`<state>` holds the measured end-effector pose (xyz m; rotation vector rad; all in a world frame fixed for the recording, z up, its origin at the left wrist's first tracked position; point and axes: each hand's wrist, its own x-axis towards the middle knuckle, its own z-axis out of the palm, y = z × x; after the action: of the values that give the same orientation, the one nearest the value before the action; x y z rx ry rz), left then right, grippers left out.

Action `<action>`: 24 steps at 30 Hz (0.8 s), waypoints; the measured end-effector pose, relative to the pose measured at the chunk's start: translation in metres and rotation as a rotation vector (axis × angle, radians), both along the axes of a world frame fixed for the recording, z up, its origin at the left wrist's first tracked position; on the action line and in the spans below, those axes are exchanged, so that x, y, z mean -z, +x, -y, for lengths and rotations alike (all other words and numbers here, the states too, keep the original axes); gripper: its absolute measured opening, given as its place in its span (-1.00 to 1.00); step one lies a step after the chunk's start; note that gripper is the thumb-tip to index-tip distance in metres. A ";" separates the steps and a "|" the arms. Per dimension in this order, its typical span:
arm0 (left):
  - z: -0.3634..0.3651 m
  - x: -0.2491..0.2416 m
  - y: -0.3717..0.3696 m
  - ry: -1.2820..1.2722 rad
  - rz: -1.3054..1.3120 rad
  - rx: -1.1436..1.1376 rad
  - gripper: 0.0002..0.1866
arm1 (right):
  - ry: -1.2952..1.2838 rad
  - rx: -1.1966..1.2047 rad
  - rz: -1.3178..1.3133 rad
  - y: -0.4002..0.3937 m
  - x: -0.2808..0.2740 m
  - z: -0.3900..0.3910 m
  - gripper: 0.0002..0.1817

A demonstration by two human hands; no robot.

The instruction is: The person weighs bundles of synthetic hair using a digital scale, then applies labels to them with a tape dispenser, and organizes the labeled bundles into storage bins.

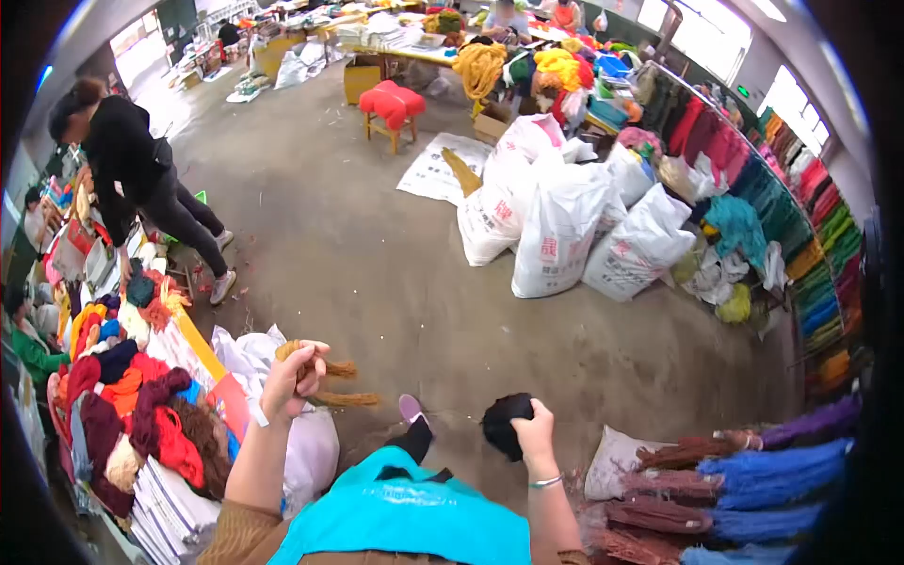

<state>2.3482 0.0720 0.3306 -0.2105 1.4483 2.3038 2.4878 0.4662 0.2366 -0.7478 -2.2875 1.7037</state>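
Note:
My left hand [294, 379] is closed around a mustard-brown hank of yarn [341, 399], whose ends hang out to the right of my fingers. In my right hand [536, 435] is a dark black bundle [507, 426], gripped at its right side; it looks like yarn, though its kind is hard to make out. Both hands are held out in front of my turquoise apron [405, 513], apart from each other. Close to my left hand is a white plastic sack [311, 450].
To the left, a table holds heaped coloured yarn [141, 405], and a person in black [141, 169] bends over it. Full white sacks [556, 226] stand ahead. A stool with a red cushion [391, 102] is farther back. Blue and brown yarn hanks [772, 471] lie at lower right.

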 end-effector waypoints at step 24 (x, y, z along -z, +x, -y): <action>0.051 -0.017 -0.720 -0.056 0.056 -0.495 -0.79 | 0.109 -0.146 -0.136 -0.910 -0.045 -0.082 -0.72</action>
<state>1.6280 0.0212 0.3478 -0.7153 1.5681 2.6068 1.5774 0.5481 0.2814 -0.4397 -2.3683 1.6169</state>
